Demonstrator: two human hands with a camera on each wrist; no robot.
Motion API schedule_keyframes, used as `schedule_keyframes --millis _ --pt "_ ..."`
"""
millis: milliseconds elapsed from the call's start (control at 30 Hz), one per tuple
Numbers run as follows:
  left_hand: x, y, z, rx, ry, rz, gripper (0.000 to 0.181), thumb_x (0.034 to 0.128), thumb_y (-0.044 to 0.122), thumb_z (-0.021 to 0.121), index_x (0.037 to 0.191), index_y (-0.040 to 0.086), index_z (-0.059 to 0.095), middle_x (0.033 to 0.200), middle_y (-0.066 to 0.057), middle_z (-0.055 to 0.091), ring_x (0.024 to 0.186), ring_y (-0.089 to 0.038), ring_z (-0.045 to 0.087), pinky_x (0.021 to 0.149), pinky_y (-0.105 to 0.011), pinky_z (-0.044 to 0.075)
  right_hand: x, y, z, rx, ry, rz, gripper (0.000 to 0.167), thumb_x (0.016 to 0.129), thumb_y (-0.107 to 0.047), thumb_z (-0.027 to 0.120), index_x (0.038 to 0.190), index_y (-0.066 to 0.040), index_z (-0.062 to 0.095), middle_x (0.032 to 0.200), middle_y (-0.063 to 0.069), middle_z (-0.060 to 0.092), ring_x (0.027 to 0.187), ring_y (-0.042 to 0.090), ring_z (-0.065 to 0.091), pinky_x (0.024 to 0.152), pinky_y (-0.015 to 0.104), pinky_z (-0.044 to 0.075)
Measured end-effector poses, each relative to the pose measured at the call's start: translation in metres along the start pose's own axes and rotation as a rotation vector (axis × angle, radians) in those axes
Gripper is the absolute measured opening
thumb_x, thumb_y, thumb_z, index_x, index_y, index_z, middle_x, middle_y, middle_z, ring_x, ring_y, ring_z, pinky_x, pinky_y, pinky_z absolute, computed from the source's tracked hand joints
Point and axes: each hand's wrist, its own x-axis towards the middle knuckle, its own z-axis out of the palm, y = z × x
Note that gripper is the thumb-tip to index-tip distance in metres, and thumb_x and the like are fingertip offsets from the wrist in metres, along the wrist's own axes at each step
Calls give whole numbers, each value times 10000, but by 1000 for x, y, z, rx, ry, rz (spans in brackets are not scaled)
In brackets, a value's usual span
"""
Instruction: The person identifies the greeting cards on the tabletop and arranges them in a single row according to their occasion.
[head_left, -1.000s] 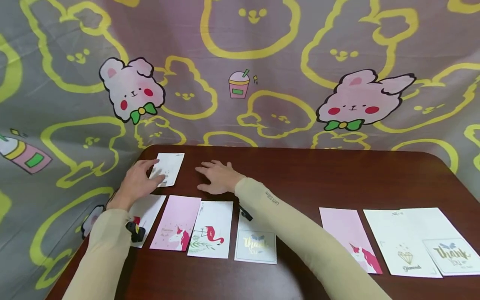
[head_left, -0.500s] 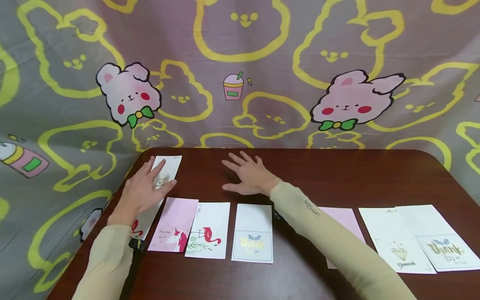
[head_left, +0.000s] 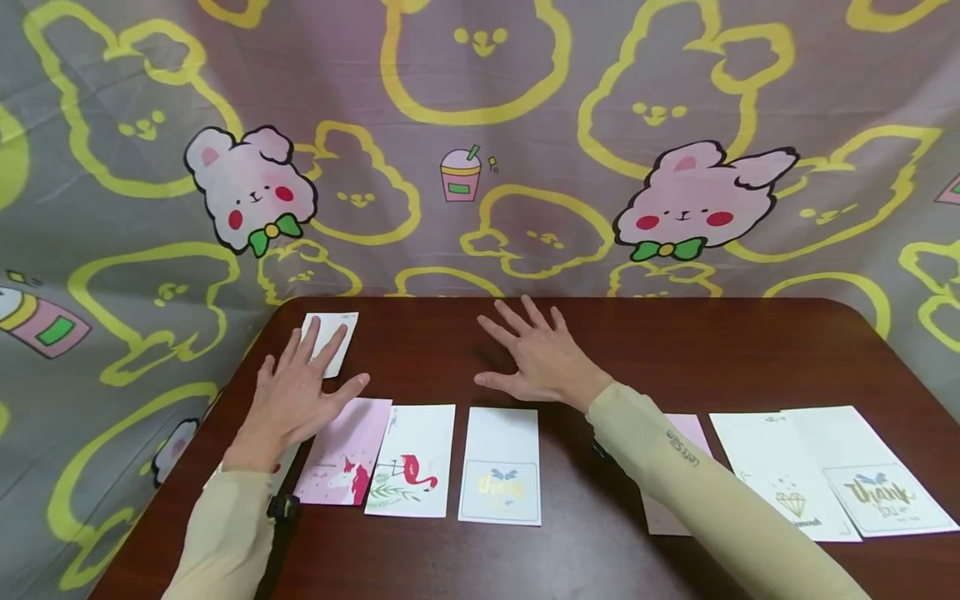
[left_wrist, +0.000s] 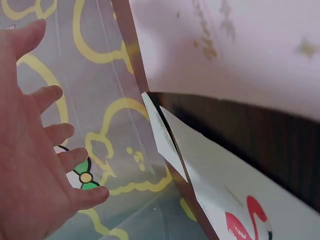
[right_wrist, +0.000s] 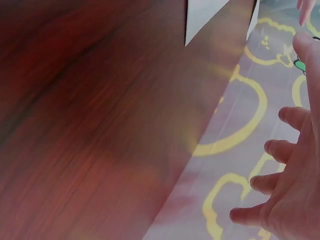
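My left hand (head_left: 296,396) hovers over the left side of the table with its fingers spread, holding nothing. Its fingertips overlap a white card (head_left: 341,350) at the back left in the head view. Under the palm and wrist lies a flamingo card (left_wrist: 280,200), mostly hidden in the head view. Beside it are a pink unicorn card (head_left: 337,454), a second flamingo card (head_left: 412,458) and a white "thank you" card (head_left: 501,458). My right hand (head_left: 543,358), fingers splayed, is over bare wood behind the row; nothing is in it.
To the right lie a pink card (head_left: 663,500) partly behind my right forearm, a diamond card (head_left: 765,450) and another "thank you" card (head_left: 877,467). The dark wooden table (head_left: 600,558) meets a patterned cloth backdrop (head_left: 480,225) behind and at the left.
My right hand has moved rightward, away from the left hand. The left hand has spread its fingers and come slightly nearer and to the right. The white card stays at the back left.
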Motion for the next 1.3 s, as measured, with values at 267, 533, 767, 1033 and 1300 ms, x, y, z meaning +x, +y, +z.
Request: schedule_keyframes --millis 267,533,767,1033,1300 --pt "-3 19 6 54 34 37 905 923 703 506 1647 250 206 1718 -193 110 1547 -514 126 1149 -808 102 -25 19 -7 -55 61 15 902 898 -800 458 1635 -329 237 1710 84 235 1563 469 186 1170 750 230" --pt "-2 36 12 48 29 78 900 919 716 508 1646 278 208 1728 -151 104 1564 -480 113 1166 -791 97 -48 37 -17 -86 94 54 913 890 -788 497 1630 -304 267 1708 101 235 1550 483 212 1159 755 243" --pt "-1 51 16 47 13 92 916 904 725 524 1644 283 215 1727 -161 98 1569 -469 104 1173 -782 116 -66 50 -21 -87 128 85 904 885 -783 519 1617 -293 315 1692 109 281 1547 484 220 1151 750 262" --pt "4 69 16 62 5 136 900 904 748 499 1641 313 221 1730 -135 119 1580 -439 108 1163 -784 151 -85 66 -28 -74 139 138 904 890 -773 529 1615 -273 324 1692 131 271 1535 504 225 1139 767 250" --pt "7 84 20 42 26 195 902 885 742 534 1631 317 258 1724 -121 161 1581 -416 138 1173 -760 170 -106 81 -35 -82 161 197 909 885 -763 546 1608 -251 342 1676 152 300 1523 507 247 1132 764 261"
